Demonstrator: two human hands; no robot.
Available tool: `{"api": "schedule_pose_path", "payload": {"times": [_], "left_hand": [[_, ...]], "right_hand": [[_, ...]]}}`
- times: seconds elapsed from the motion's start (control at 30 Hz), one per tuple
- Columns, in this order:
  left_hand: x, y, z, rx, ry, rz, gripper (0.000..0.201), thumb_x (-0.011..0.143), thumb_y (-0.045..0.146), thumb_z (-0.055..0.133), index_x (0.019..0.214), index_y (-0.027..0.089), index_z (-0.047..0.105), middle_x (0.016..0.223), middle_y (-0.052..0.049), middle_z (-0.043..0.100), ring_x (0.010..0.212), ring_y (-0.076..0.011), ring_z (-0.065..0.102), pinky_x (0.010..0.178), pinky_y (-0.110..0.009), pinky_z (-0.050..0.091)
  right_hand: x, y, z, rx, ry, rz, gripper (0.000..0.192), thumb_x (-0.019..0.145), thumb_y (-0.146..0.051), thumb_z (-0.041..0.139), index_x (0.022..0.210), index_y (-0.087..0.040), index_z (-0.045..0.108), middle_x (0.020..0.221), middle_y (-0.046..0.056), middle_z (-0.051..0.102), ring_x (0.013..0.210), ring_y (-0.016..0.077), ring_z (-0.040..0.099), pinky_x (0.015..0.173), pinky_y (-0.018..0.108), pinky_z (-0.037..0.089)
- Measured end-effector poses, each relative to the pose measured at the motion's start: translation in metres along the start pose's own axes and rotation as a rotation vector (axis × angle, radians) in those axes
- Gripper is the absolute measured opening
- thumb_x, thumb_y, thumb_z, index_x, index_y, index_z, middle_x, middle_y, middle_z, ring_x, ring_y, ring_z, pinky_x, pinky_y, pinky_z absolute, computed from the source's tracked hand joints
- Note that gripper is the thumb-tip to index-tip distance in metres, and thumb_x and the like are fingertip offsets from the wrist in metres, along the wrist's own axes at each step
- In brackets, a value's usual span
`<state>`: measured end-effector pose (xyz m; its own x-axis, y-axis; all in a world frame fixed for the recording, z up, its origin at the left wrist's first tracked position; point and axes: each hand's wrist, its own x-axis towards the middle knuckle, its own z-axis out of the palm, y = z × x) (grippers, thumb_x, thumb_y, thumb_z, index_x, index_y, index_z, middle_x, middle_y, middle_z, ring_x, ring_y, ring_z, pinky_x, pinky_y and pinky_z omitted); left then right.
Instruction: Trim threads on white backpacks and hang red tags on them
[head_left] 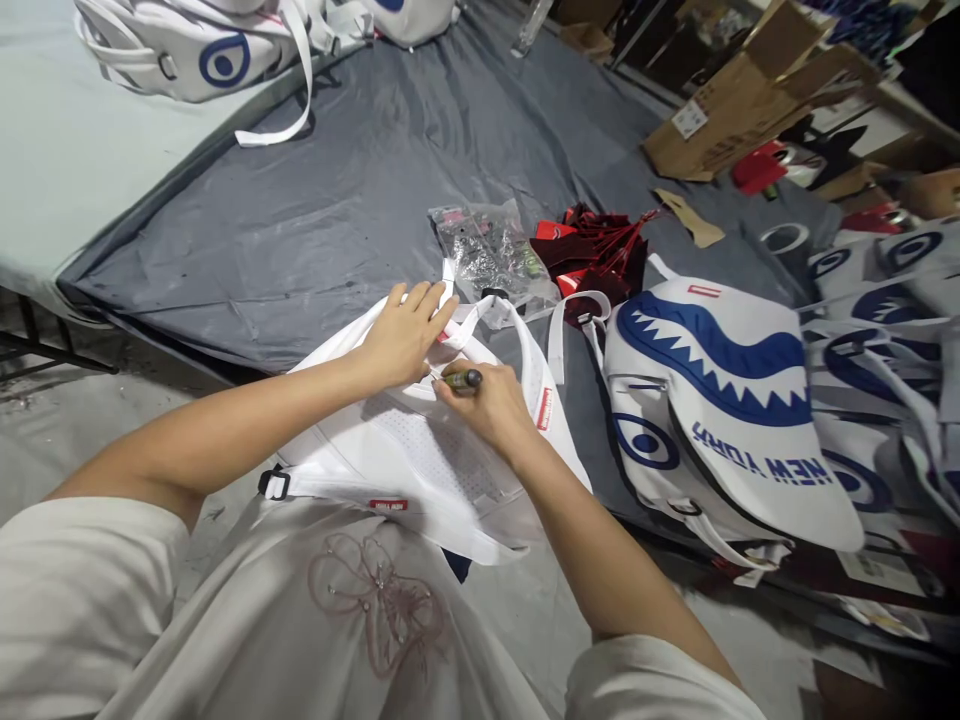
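A white backpack (431,445) lies at the table's front edge, against my body, its mesh back panel and straps facing up. My left hand (401,335) rests flat across its top, fingers stretched out by the strap ends. Close beside it, my right hand (491,405) is closed around a small hand tool (463,380) with a dark, greenish handle. A thin, light-coloured tip points left towards my left thumb; its exact kind cannot be made out. Red labels show on the straps, and a black buckle (274,484) hangs at the lower left.
Beyond the backpack are a clear plastic bag (491,250) and a pile of red tags (592,250). A finished-looking white backpack (712,380) with blue teeth lies at right, with more bags behind. Another backpack (195,50) sits far left; a cardboard box (720,125) stands back right.
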<state>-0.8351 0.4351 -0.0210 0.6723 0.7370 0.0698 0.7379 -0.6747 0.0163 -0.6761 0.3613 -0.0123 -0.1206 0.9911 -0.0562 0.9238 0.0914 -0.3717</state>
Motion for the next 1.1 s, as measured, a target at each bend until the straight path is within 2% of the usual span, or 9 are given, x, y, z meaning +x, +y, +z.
{"api": "schedule_pose_path", "payload": {"times": [0.13, 0.23, 0.33, 0.43, 0.6, 0.67, 0.8, 0.97, 1.1], "left_hand": [[0.001, 0.0, 0.001, -0.001, 0.003, 0.007, 0.1, 0.08, 0.044, 0.07, 0.158, 0.011, 0.016, 0.163, -0.022, 0.022, 0.148, -0.0373, 0.024, 0.118, -0.052, 0.019], [0.005, 0.0, 0.002, 0.001, 0.026, 0.099, 0.108, 0.08, 0.042, 0.071, 0.16, 0.016, 0.002, 0.165, -0.022, 0.014, 0.152, -0.0393, 0.016, 0.118, -0.058, 0.016], [0.009, 0.002, 0.002, 0.002, 0.039, 0.197, 0.108, 0.082, 0.037, 0.07, 0.16, 0.021, -0.004, 0.166, -0.02, 0.011, 0.153, -0.0385, 0.015, 0.118, -0.06, 0.014], [0.009, 0.003, 0.003, -0.01, 0.031, 0.18, 0.106, 0.083, 0.036, 0.068, 0.16, 0.023, -0.003, 0.165, -0.019, 0.016, 0.151, -0.0378, 0.02, 0.118, -0.059, 0.018], [0.002, 0.004, 0.001, -0.036, 0.025, 0.01, 0.114, 0.08, 0.041, 0.074, 0.16, 0.016, -0.003, 0.164, -0.022, 0.017, 0.151, -0.0406, 0.017, 0.119, -0.063, 0.009], [0.001, 0.004, -0.001, -0.046, -0.001, -0.031, 0.113, 0.08, 0.04, 0.074, 0.16, 0.014, 0.0, 0.164, -0.022, 0.018, 0.149, -0.0393, 0.021, 0.118, -0.06, 0.014], [0.001, 0.005, -0.007, -0.035, -0.065, -0.035, 0.104, 0.083, 0.037, 0.072, 0.16, 0.014, 0.007, 0.163, -0.02, 0.022, 0.138, -0.0359, 0.037, 0.113, -0.052, 0.027], [0.002, 0.004, -0.008, -0.013, -0.08, -0.033, 0.101, 0.084, 0.038, 0.07, 0.16, 0.014, 0.008, 0.163, -0.018, 0.023, 0.135, -0.0346, 0.038, 0.113, -0.05, 0.026], [0.003, 0.001, -0.006, -0.013, -0.096, -0.011, 0.1, 0.083, 0.037, 0.07, 0.16, 0.015, 0.01, 0.163, -0.018, 0.023, 0.136, -0.0355, 0.037, 0.113, -0.05, 0.026]], "right_hand": [[-0.015, 0.014, 0.003, -0.071, 0.087, -0.115, 0.013, 0.086, -0.033, 0.068, 0.091, -0.021, 0.072, 0.094, 0.005, 0.074, 0.092, 0.0259, 0.066, 0.083, 0.038, 0.038], [-0.021, 0.024, 0.007, -0.038, 0.111, -0.135, 0.015, 0.087, -0.033, 0.069, 0.096, -0.021, 0.072, 0.093, 0.006, 0.074, 0.092, 0.0257, 0.066, 0.085, 0.038, 0.039], [-0.02, 0.026, 0.007, 0.015, 0.095, -0.12, 0.015, 0.086, -0.032, 0.07, 0.096, -0.023, 0.073, 0.095, 0.005, 0.076, 0.095, 0.0265, 0.066, 0.088, 0.04, 0.039], [-0.018, 0.021, 0.002, 0.102, 0.042, -0.125, 0.02, 0.087, -0.038, 0.068, 0.1, -0.024, 0.074, 0.1, 0.004, 0.077, 0.098, 0.0264, 0.067, 0.093, 0.042, 0.039], [-0.016, 0.011, -0.005, 0.156, 0.012, -0.091, 0.019, 0.088, -0.032, 0.06, 0.098, -0.025, 0.075, 0.098, 0.004, 0.078, 0.096, 0.0255, 0.068, 0.097, 0.045, 0.038], [-0.015, 0.011, -0.006, 0.168, 0.01, -0.082, 0.019, 0.085, -0.03, 0.062, 0.099, -0.023, 0.073, 0.096, 0.004, 0.077, 0.093, 0.025, 0.067, 0.097, 0.045, 0.039], [-0.014, 0.014, -0.01, 0.189, -0.026, -0.101, 0.017, 0.083, -0.03, 0.062, 0.094, -0.022, 0.072, 0.089, 0.003, 0.076, 0.085, 0.023, 0.065, 0.096, 0.043, 0.04], [-0.012, 0.012, -0.01, 0.187, -0.024, -0.115, 0.016, 0.082, -0.028, 0.064, 0.094, -0.023, 0.074, 0.087, 0.003, 0.077, 0.082, 0.0224, 0.066, 0.096, 0.043, 0.041], [-0.012, 0.008, -0.008, 0.155, 0.007, -0.141, 0.017, 0.083, -0.026, 0.063, 0.095, -0.024, 0.074, 0.094, 0.004, 0.077, 0.092, 0.0246, 0.069, 0.098, 0.044, 0.042]]}}
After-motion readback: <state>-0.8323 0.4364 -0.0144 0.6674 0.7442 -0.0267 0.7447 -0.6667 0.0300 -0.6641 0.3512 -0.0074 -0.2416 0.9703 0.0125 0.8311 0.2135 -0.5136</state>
